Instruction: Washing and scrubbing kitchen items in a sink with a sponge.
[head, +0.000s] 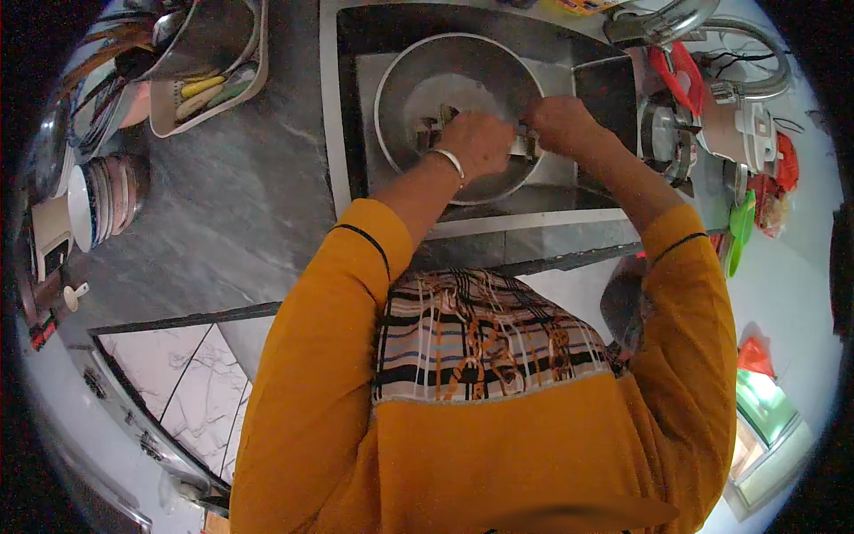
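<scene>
A round metal basin (460, 193) sits in the sink (604, 100). My left hand (479, 141), with a pale bangle (452, 162) at the wrist, is curled over a dark-and-pale item (522, 145) inside the basin. Part of that item shows between my hands, and the rest is hidden by my fingers. Just beyond the left fingers, a small brownish-green piece (448, 113) shows. My right hand (564, 125) is bent into a fist over the basin's right rim, close beside the item. Whether it grips something is hidden.
Left of the sink runs a grey stone-patterned counter (233, 193). It holds a bin with vegetables (203, 90) and a row of stacked bowls (100, 200). A faucet (657, 27) and its flexible hose (767, 83) are at the upper right, near a red bag (677, 77).
</scene>
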